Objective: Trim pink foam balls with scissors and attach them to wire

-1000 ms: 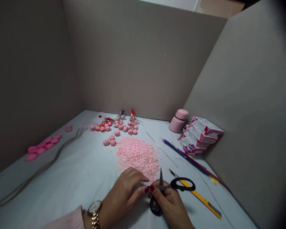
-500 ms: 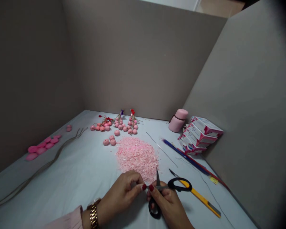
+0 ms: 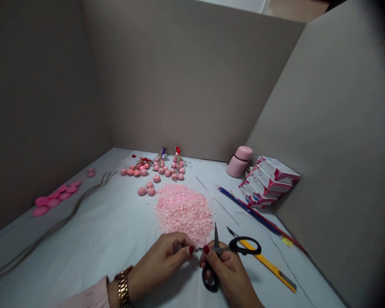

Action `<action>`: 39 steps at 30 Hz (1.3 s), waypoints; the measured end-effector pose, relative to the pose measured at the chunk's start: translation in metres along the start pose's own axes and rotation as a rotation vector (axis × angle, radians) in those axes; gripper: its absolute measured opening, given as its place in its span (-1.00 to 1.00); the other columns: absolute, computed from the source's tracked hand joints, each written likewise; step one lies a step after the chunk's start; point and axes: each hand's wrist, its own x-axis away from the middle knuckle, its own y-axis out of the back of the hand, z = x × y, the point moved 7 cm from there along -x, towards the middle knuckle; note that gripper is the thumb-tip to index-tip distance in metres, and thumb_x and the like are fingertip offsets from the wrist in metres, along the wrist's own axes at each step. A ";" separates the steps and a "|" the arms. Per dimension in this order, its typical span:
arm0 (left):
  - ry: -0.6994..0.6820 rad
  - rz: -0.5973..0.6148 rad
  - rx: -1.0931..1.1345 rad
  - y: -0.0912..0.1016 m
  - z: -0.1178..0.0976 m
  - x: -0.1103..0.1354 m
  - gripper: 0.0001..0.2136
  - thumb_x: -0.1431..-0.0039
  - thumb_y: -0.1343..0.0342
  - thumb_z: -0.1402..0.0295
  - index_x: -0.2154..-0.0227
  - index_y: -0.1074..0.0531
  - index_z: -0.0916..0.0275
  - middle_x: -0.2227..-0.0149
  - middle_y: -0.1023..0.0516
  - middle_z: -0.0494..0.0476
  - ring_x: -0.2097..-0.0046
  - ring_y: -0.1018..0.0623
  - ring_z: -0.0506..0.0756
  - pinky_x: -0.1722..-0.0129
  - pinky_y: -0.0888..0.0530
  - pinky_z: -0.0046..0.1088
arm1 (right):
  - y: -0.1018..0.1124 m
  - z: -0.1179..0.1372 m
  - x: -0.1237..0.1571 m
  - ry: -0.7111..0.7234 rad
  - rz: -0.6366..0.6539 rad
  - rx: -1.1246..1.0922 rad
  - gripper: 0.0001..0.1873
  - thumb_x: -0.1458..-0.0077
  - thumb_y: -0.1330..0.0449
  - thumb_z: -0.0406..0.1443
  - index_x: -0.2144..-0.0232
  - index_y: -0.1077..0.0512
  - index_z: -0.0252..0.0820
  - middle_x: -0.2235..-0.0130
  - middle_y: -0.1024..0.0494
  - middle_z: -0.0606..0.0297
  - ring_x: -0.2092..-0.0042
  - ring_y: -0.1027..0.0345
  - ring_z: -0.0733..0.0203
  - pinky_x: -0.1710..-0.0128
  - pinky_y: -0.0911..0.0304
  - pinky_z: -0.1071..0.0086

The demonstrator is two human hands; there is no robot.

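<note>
My right hand (image 3: 229,269) grips a pair of black-handled scissors (image 3: 245,245) around the pivot, with the blades spread apart. One blade points up and away from me; the other lies towards my left hand (image 3: 167,261). My left thumb and finger are pinched together close to that blade's tip, and what they hold, if anything, is too small to make out. Just beyond my hands spreads a heap of pink flakes (image 3: 184,209). A gold-coloured watch (image 3: 123,286) circles my left wrist.
A yellow craft knife (image 3: 269,265) and a thin metal rod (image 3: 216,199) lie to the right. Pipe cleaners (image 3: 250,209), stacked boxes (image 3: 272,175) and a pink flask (image 3: 239,161) stand further back. Pink balls (image 3: 142,191), bunches, pink discs (image 3: 53,203) and brown cords (image 3: 73,211) lie left.
My right hand and the scissors have shifted slightly to the right. My left hand has moved a little left, so the fingertips of both hands are further apart.
</note>
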 end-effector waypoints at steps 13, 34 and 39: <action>0.040 -0.019 0.120 -0.005 0.005 -0.001 -0.74 -0.14 -0.05 0.21 0.48 -0.46 0.32 0.45 -0.58 0.11 0.38 -0.51 0.04 0.36 -0.38 -0.46 | -0.003 -0.002 0.001 -0.001 0.036 0.056 -0.48 0.05 -0.16 0.10 0.56 -0.38 -0.28 0.55 -0.36 0.35 0.61 -0.17 0.41 0.62 -0.01 0.51; -0.071 -0.216 -0.142 0.010 -0.011 0.002 -0.82 -0.21 0.01 0.26 0.33 -0.42 0.23 0.34 -0.50 0.07 0.28 -0.46 0.06 0.24 -0.36 -0.43 | -0.003 -0.005 -0.001 -0.012 0.005 0.031 -0.46 0.10 -0.19 0.12 0.56 -0.40 -0.29 0.57 -0.41 0.32 0.62 -0.20 0.40 0.62 -0.06 0.51; -0.093 -0.241 -0.279 0.011 -0.012 0.001 -0.75 -0.22 0.05 0.28 0.52 -0.39 0.24 0.50 -0.47 0.02 0.42 -0.45 0.03 0.39 -0.37 -0.49 | -0.002 -0.003 -0.001 -0.015 -0.009 0.015 -0.47 0.09 -0.19 0.11 0.57 -0.40 -0.29 0.57 -0.39 0.34 0.62 -0.20 0.41 0.63 -0.04 0.53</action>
